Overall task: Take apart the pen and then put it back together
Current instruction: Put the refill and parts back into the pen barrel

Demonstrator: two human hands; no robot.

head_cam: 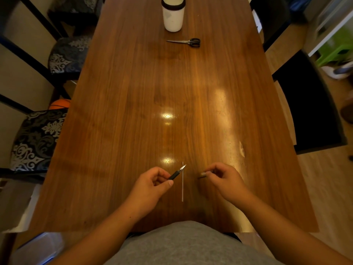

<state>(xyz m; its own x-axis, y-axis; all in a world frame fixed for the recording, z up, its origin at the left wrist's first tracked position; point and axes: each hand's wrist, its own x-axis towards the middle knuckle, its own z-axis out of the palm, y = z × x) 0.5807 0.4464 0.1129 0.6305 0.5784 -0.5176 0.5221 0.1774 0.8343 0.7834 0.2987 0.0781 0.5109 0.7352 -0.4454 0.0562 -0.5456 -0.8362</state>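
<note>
Left hand (150, 185) was closed around the pen's front section (177, 173), thumb and fingers pinching the black grip, with the silver tip pointing up and to the right, clear of the fingers. Right hand (222, 177) was curled nearly closed, thumb and forefinger pinching a small dark pen piece (202, 175) that stuck out toward the left; too blurred to tell which part it was. Both hands hovered low over the wooden table (133, 111), near its front edge, a gap between them. Between the two hands lay a thin pale refill (182, 185), flat on the table, running straight away from the person; its far end passed just behind the tip of the held front section, touching or not I could not tell. The right hand's piece was just to the right of that refill, apart from it. Grey shirt (183, 243) at the bottom edge. Further up the table, well away from the hands, scissors (186, 42) with black handles lay flat, blades pointing left. Just beyond them stood a white cylindrical container (173, 15) with a dark band near its top.
</note>
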